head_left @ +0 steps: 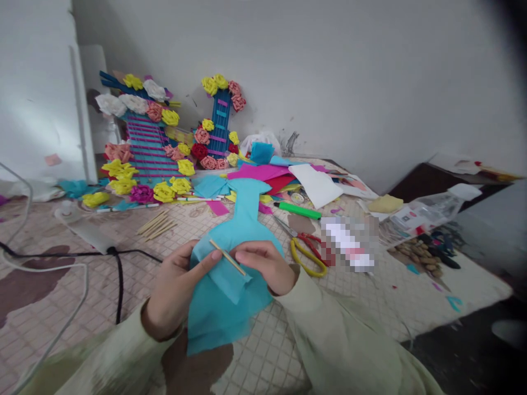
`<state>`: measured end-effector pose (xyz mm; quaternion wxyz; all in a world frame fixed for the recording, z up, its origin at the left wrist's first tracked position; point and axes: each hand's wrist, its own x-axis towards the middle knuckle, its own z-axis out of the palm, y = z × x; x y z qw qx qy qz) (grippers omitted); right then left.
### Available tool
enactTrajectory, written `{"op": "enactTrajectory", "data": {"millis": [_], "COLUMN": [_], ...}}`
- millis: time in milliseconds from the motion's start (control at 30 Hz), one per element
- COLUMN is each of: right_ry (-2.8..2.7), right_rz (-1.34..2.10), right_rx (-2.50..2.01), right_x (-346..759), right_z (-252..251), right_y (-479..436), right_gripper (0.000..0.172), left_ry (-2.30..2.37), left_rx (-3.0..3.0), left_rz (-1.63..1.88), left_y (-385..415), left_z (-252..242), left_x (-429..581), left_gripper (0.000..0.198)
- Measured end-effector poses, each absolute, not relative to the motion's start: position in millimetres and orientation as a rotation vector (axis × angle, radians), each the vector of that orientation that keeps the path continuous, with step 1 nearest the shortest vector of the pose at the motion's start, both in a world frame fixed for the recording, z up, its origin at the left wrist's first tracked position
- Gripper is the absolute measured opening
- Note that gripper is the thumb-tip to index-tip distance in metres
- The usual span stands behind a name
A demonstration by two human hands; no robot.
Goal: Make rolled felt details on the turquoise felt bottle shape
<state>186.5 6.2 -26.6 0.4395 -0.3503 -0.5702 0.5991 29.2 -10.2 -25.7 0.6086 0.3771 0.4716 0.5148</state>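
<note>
In the head view, a thin wooden stick is held slantwise over a small turquoise paper piece, just below the centre, and clock directions are taken from it. By the left grip, at eight o'clock, stick and paper are clasped together, the thumb being pressed on the stick. The right grip is set at three to four o'clock with fingertips drawn together just beside the stick; whether paper or stick is caught between them cannot be told. The stick is laid on the paper, but both of its ends are left bare and no winding is seen, so this step is judged to be barely begun, with the joining of the two left to be done. A turquoise cut-out with a narrow neck pointing to twelve o'clock is spread beneath on the counter; no flowers are seen on its visible part. Much seems done elsewhere: a larger flowered piece is propped at ten to eleven o'clock and a smaller flowered piece near twelve, both edged with paper blooms and apparently near completion. Supplies are left over: loose sticks at ten o'clock, coloured sheets at one, a green marker-like tool at two and yellow-handled scissors at three.
</note>
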Motion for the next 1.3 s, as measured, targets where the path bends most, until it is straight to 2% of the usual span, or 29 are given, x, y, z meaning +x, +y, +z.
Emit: {"op": "enactTrajectory", "data": {"millis": [100, 233, 400, 467, 600, 700, 800, 1000, 1300], "right_ry": [-1.364, -1.33, -1.466, -1.608, -1.826, -1.866, -1.901, -2.086, -2.55], "right_rz": [1.575, 1.597, 1.465, 1.25, 0.46, 0.218, 0.246, 0.457, 0.722], "right_rx": [-0.879, -0.857, -0.879, -0.988, -1.357, -1.545, -1.587, -1.42, -0.826], "right_x": [185.2, 182.8, 186.4, 196.5, 235.6, 264.3, 274.7, 244.7, 124.9], "right_z": [-26.8, -28.8, -26.5, -23.7, -22.5, -28.1, -34.4, -30.8, -19.1], "right_y": [7.5, 6.7, 10.9, 18.1, 41.9, 58.8, 67.7, 79.5, 138.0], "right_gripper": [0.017, 0.023, 0.028, 0.025, 0.029, 0.036, 0.033, 0.007, 0.007], "left_ry": [1.092, 1.072, 1.048, 1.043, 1.069, 1.082, 1.06, 0.991, 0.747], "left_rx": [0.908, 0.913, 0.846, 0.823, 0.793, 0.811, 0.864, 1.069, 1.308], "left_rz": [1.171, 1.155, 1.111, 1.093, 1.073, 1.057, 1.015, 1.008, 0.815], "left_y": [-10.4, -11.2, -11.7, -11.5, -10.2, -8.8, -8.4, -10.8, -9.3], "left_z": [-25.8, -25.7, -23.3, -21.7, -19.4, -19.9, -22.6, -27.7, -17.6], "left_x": [29.6, 29.9, 30.2, 30.2, 29.4, 29.0, 29.4, 30.8, 21.2], "left_gripper": [0.024, 0.022, 0.023, 0.024, 0.027, 0.025, 0.022, 0.018, 0.016]}}
